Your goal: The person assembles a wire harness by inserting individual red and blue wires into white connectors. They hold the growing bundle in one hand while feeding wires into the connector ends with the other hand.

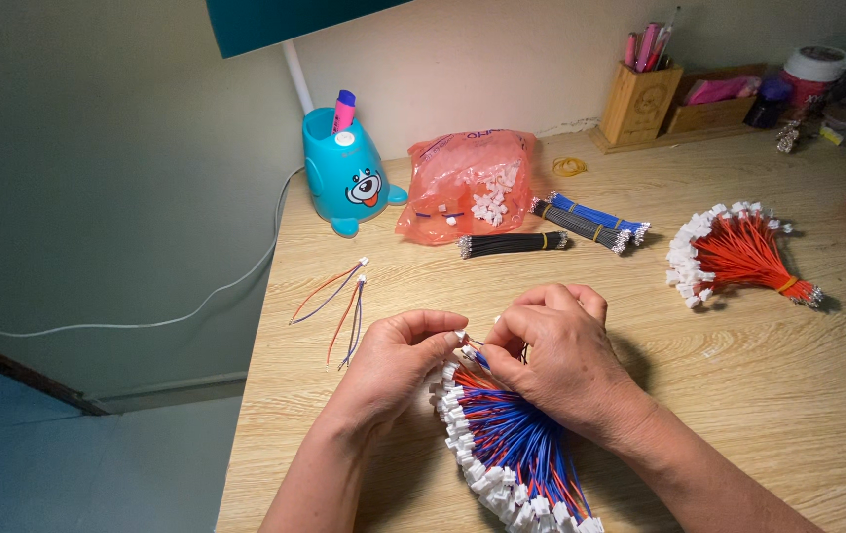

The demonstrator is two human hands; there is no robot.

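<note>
- A fanned wire bundle (512, 449), red and blue with white plugs, is laid on the table (788, 395) at the near edge.
- The left hand (393, 365) is closed on the bundle's far end, fingers pinched at a white plug (463, 339).
- The right hand (556, 345) meets it there, fingers closed, seemingly on a thin wire.
- Red wires (738, 255) lie far right, an orange bag (467, 183) beyond.

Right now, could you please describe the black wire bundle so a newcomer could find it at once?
Start at the orange plastic bag at the back of the wooden desk. The black wire bundle lies just in front of it. Unlike the neighbouring blue-and-black bundle, it is all black.
</note>
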